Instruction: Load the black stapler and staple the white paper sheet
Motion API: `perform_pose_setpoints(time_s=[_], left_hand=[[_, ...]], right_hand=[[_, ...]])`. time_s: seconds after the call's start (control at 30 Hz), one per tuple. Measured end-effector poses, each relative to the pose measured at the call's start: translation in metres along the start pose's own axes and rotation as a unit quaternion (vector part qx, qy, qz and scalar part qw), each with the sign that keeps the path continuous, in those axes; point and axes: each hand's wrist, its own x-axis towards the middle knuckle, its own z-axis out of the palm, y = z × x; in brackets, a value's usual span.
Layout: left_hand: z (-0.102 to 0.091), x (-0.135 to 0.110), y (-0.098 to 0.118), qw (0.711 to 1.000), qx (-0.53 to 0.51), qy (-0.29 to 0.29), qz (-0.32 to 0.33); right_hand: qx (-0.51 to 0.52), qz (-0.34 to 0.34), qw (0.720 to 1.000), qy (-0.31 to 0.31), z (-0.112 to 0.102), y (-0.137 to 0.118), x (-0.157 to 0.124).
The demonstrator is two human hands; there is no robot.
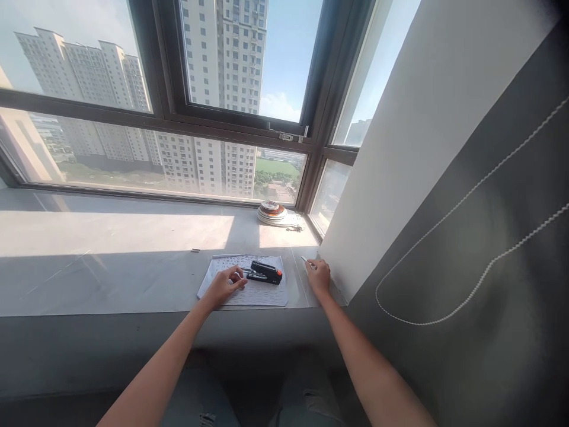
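Observation:
A black stapler [267,273] with an orange-red spot lies on a stack of printed paper sheets [262,295] on the windowsill. A thin metal part sticks out of its left end. My left hand [224,286] is over the left side of the sheets, its curled fingers at that metal part; the exact grip is small and partly hidden. To the right of the paper, my right hand [318,276] is closed low over the sill. A small pale strip [304,258] pokes out past its fingers, too small to name for certain.
Stacked round discs or plates [272,214] stand in the sill's back corner, with a small dark tangle [294,228] beside them. A small bit [195,250] lies left of the paper. A bead chain [420,324] hangs at right near the wall [377,178]. Windows line the back.

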Motion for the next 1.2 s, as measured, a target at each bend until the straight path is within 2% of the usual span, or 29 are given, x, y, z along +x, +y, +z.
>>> perform_pose_setpoints(time_s=[0.1, 0.33, 0.73, 0.97, 1.07, 1.13, 1.2], left_hand=[[0.0, 0.0, -0.001, 1.0, 0.008, 0.004, 0.001], [-0.002, 0.0, 0.003, 1.0, 0.026, 0.014, 0.002], [-0.004, 0.0, 0.004, 0.998, 0.049, 0.025, -0.003], [-0.004, 0.003, -0.003, 0.999, 0.002, 0.053, -0.006], [-0.004, 0.0, -0.001, 0.994, -0.044, 0.098, 0.022], [-0.008, -0.001, -0.001, 0.981, -0.082, 0.172, 0.04], [-0.019, -0.001, -0.004, 0.953, -0.14, 0.265, 0.04]], right_hand=[[-0.005, 0.02, 1.0, -0.008, 0.006, 0.008, -0.001], [-0.021, 0.052, 0.998, -0.009, 0.007, 0.007, 0.0], [-0.075, 0.117, 0.987, -0.077, 0.001, -0.008, 0.001], [-0.091, 0.138, 0.981, -0.098, -0.007, -0.019, 0.003], [-0.103, 0.147, 0.979, -0.095, -0.008, -0.025, 0.004], [-0.116, 0.144, 0.977, -0.103, -0.007, -0.027, 0.005], [-0.12, 0.143, 0.976, -0.108, -0.005, -0.028, 0.006]])
